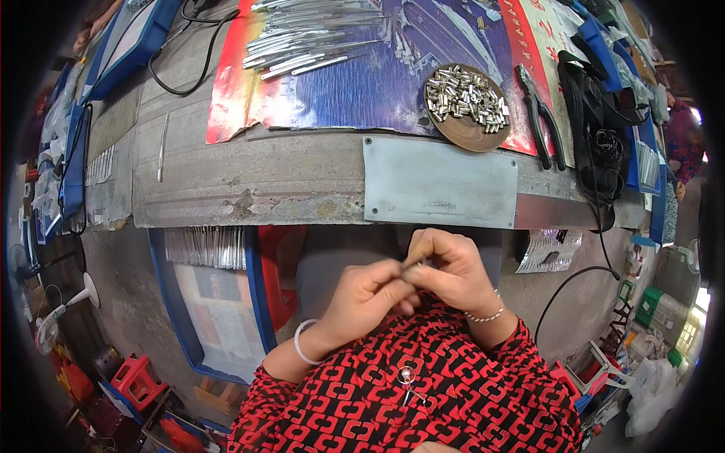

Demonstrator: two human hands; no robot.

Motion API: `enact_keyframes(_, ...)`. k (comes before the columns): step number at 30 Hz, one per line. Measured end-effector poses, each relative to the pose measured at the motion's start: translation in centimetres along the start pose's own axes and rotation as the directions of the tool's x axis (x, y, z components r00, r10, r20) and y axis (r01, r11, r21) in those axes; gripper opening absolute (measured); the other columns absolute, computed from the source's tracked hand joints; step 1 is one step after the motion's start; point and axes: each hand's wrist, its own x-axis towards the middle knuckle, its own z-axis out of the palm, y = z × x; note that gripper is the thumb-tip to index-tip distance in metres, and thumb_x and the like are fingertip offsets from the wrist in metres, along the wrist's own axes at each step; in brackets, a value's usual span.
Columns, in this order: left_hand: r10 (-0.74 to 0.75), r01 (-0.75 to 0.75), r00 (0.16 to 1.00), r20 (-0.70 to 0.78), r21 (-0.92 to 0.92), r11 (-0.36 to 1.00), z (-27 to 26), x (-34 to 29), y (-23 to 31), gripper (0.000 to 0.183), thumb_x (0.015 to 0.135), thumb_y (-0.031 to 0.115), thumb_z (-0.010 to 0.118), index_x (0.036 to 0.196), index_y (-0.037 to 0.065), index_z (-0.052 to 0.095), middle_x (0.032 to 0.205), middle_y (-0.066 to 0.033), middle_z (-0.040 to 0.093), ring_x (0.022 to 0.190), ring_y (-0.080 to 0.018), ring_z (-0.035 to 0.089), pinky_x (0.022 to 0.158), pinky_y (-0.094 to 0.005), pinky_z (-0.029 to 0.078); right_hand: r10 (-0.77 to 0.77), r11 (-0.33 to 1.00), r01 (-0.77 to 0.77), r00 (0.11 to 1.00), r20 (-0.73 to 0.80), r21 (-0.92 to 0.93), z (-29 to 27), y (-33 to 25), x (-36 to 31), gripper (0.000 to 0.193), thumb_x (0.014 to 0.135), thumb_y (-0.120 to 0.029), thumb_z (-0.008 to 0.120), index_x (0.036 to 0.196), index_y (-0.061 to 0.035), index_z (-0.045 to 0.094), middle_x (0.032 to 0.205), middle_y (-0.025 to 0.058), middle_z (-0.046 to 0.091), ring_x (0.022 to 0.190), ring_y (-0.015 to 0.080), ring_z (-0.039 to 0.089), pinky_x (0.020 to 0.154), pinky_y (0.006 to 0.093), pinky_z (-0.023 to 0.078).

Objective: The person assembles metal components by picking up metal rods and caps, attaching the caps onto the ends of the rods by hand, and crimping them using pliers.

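Just in front of the workbench edge, my left hand (368, 293) and my right hand (451, 270) meet over my lap. The fingertips of both are pinched together around something small, mostly hidden by the fingers. A brown round dish (470, 143) on the bench beyond my right hand holds many short, shiny metal sleeves (467, 100). Long, thin metal strips (302, 45) lie in a pile on a printed sheet (332, 98) at the far side. To the right of the dish rest pliers (539, 121) with dark handles.
A pale metal plate (438, 183) covers part of the bench's front edge. One thin metal piece (162, 147) lies alone at left. Below, a blue tray (266, 325) holds more strips (205, 248). A black cable (572, 273) hangs down at right.
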Motion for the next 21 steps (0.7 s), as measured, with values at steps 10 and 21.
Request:
enact_keyframes(10,0.435,-0.405,0.900,-0.017,0.333,0.851,-0.8,-1.6,5.3,0.027,0.077,0.000,0.059,0.103,-0.005,0.055,0.101,-0.0189,0.060,0.095,-0.0282,0.058,0.086,-0.0360,0.046,-0.072,0.662,-0.020,0.993,0.091,0.749,-2.0,0.3,-0.8,0.013,0.082,-0.009,0.065,0.082,-0.0001,0.055,0.075,0.0040,0.053,0.068,0.0113,0.045,0.061,0.0231,0.036)
enact_keyframes(21,0.807,-0.771,0.583,-0.093,-0.379,0.512,2.7,-5.1,15.9,0.008,0.078,0.010,0.060,0.084,0.008,0.055,0.094,-0.0085,0.056,0.083,-0.0163,0.054,0.065,-0.0290,0.046,-0.036,0.694,-0.086,0.988,0.153,0.715,-1.3,0.0,-0.7,0.012,0.081,-0.007,0.066,0.084,-0.0003,0.057,0.076,0.0032,0.052,0.068,0.0101,0.045,0.060,0.0225,0.036)
